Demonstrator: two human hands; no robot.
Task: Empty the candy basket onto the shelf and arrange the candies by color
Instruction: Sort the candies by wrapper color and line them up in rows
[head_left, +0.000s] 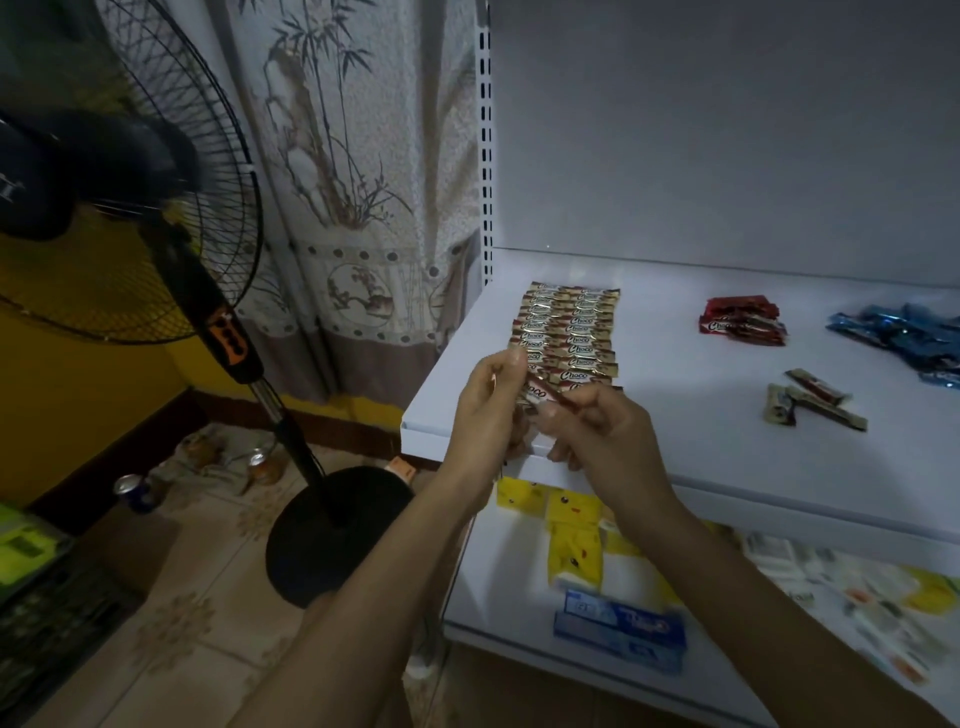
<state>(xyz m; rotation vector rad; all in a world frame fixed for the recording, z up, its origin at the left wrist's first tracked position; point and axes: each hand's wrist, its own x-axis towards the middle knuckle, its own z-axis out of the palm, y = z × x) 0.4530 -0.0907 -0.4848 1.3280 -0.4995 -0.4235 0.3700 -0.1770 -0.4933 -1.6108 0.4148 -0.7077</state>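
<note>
Left hand (488, 410) and right hand (608, 436) grips pinch 1 gold "Choco" candy (540, 392).

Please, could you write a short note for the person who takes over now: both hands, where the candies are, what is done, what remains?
Left hand and right hand: fingers of both pinch one gold candy above the shelf edge.
Done: gold rows laid at left; red pile and blue pile separated.
Left: place the held candy, add the three loose candies, tidy red and blue. The basket is not in view.
</note>
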